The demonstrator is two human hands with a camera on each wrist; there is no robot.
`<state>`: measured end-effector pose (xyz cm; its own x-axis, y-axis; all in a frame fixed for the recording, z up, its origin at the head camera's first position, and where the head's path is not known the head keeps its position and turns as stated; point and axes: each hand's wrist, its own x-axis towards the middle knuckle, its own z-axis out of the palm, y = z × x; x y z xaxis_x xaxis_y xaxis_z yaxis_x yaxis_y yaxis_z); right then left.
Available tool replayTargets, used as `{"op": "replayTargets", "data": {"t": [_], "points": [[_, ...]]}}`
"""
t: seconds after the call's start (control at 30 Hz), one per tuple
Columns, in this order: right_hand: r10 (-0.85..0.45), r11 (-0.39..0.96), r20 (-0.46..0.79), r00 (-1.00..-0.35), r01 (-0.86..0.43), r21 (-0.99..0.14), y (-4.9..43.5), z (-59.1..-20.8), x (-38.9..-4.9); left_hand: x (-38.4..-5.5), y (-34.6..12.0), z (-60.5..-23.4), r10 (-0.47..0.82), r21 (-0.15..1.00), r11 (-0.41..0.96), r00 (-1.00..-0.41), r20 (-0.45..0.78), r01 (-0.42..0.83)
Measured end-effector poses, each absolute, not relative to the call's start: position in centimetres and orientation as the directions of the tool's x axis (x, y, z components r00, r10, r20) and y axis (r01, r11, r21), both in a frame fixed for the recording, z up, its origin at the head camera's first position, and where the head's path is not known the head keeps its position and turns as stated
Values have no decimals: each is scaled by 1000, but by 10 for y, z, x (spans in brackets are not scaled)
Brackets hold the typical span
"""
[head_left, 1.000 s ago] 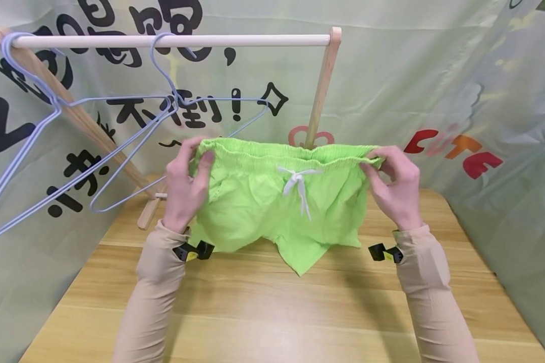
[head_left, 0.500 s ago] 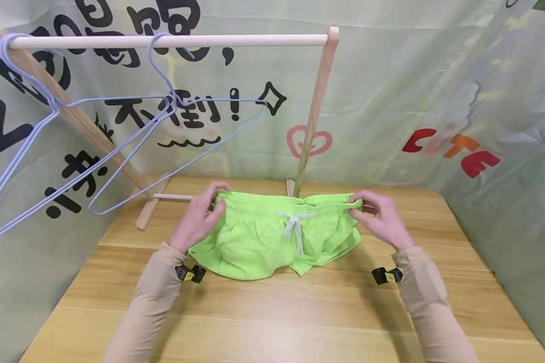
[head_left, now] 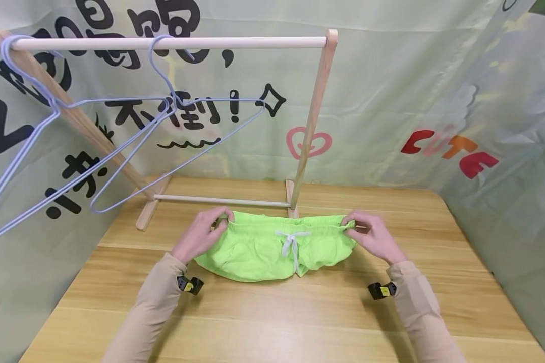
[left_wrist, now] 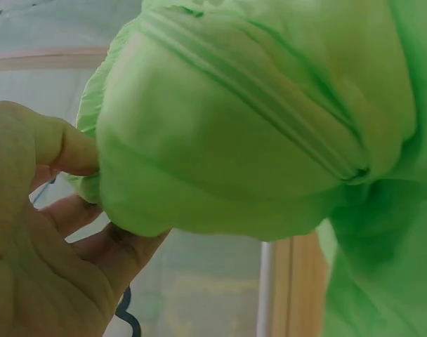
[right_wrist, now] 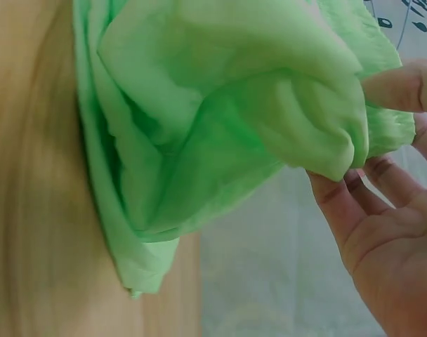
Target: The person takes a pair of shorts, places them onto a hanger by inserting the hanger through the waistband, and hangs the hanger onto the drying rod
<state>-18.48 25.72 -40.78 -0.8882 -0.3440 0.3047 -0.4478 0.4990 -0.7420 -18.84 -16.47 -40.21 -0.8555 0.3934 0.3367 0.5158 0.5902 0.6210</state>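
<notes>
Bright green shorts [head_left: 259, 252] with a gathered elastic waistband and a white drawstring bow [head_left: 290, 243] are held up by the waist, their lower part bunched on the wooden table. My left hand [head_left: 204, 233] pinches the waistband at its left end, thumb on the near side. At the opposite end my right hand [head_left: 372, 234] pinches the waistband in the same way. In the left wrist view a seam crosses the puffed fabric [left_wrist: 220, 140] beside the fingers. The right wrist view shows folds of the leg [right_wrist: 199, 140] hanging down to the table.
Behind the shorts stands a wooden rack with a white top rail [head_left: 172, 43] and a lower bar [head_left: 222, 200]. Blue wire hangers [head_left: 218, 143] hang from its left part. The wooden table [head_left: 272, 322] extends toward me, and a printed curtain [head_left: 372, 101] encloses the back and sides.
Both hands have lowered the shorts from in front of the hangers down to the table. The legs have folded and bunched, and the rack's lower bar has come into view.
</notes>
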Motion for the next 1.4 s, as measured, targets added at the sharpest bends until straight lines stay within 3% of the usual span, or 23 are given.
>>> {"op": "replayTargets", "data": {"t": [0.33, 0.57, 0.8, 1.07, 1.4], "points": [[-406, 435, 346, -846, -512, -741, 257, -424, -182, -186, -167, -417, 437, 594, 584, -831, 345, 554], [-401, 432, 366, -840, -526, -732, 258, -430, -180, -185, -173, -418, 448, 600, 604, -846, 288, 524], [-401, 415, 373, -836, -529, -740, 257, -430, -179, -185, -174, -420, 397, 620, 572, -843, 363, 536], [-310, 476, 309, -899, -428, -768, 254, -425, -176, -183, -174, -421, 380, 607, 578, -839, 390, 544], [-263, 530, 303, -916, -399, -748, 243, -421, -173, -181, -176, -423, 439, 624, 604, -860, 259, 496]]}}
